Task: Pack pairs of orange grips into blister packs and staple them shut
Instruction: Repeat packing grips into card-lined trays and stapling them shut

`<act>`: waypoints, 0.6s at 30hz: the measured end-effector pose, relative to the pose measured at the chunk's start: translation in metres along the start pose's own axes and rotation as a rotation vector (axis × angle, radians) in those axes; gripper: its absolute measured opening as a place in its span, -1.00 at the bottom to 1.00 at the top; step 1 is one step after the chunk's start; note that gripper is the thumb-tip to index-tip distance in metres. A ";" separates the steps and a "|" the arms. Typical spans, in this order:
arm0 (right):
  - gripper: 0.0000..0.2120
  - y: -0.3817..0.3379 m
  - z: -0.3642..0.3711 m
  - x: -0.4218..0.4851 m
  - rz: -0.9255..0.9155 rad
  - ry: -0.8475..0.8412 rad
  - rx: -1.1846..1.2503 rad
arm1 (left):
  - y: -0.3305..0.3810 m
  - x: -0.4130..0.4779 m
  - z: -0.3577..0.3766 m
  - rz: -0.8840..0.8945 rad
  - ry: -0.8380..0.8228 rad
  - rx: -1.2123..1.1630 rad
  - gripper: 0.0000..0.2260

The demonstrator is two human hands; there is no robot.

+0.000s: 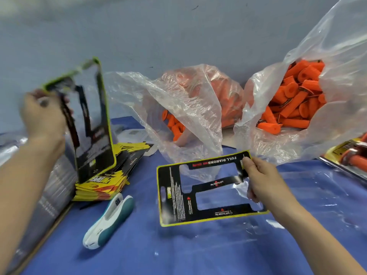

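My left hand (42, 118) holds a black, yellow-edged backing card (93, 139) upright by its top edge, over the card stack (107, 181) at left; the card is motion-blurred. My right hand (262, 179) grips the right end of another black cut-out card with its clear blister (176, 197), held flat just above the blue table. Orange grips (297, 100) fill an open clear bag at the back right. More orange grips (174, 126) lie in a second clear bag at centre. A white and teal stapler (109, 221) lies on the table between my arms.
A blue cloth (178, 251) covers the table. Clear blister sheets (317, 195) lie on it at right. A finished pack with orange grips (351, 155) sits at the far right edge. A grey box (49, 195) stands at left beside the stack.
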State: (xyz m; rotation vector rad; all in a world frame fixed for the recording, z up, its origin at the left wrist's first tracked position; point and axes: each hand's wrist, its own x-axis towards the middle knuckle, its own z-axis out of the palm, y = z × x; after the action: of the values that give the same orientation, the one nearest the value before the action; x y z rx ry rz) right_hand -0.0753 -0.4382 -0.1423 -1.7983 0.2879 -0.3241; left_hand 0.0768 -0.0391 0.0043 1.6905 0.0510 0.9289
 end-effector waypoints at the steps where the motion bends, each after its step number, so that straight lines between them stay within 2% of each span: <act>1: -0.65 0.000 -0.001 -0.001 -0.005 -0.019 -0.032 | -0.003 -0.004 0.007 0.018 -0.029 0.116 -0.90; 5: -0.65 -0.001 -0.006 -0.005 -0.033 -0.053 -0.095 | -0.038 -0.026 0.044 -0.011 -0.221 0.489 -0.74; 10: -0.63 -0.001 -0.012 -0.005 -0.025 -0.045 -0.067 | -0.077 -0.016 0.048 -0.083 -0.159 0.730 -0.76; 13: -0.64 -0.005 -0.014 -0.003 -0.034 -0.042 -0.069 | -0.072 -0.026 0.052 -0.044 -0.108 0.838 -0.64; 15: -0.65 -0.006 -0.014 -0.002 -0.023 -0.030 -0.074 | -0.048 -0.052 0.061 0.074 -0.076 0.713 -0.60; 18: -0.71 -0.008 -0.015 -0.003 -0.010 -0.031 -0.054 | -0.012 -0.120 0.070 0.297 -0.195 0.374 -0.68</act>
State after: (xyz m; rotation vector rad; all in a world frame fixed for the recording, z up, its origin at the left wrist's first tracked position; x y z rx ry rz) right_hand -0.0836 -0.4482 -0.1313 -1.8564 0.2680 -0.2977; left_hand 0.0412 -0.1493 -0.0739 2.1712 -0.1713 1.0115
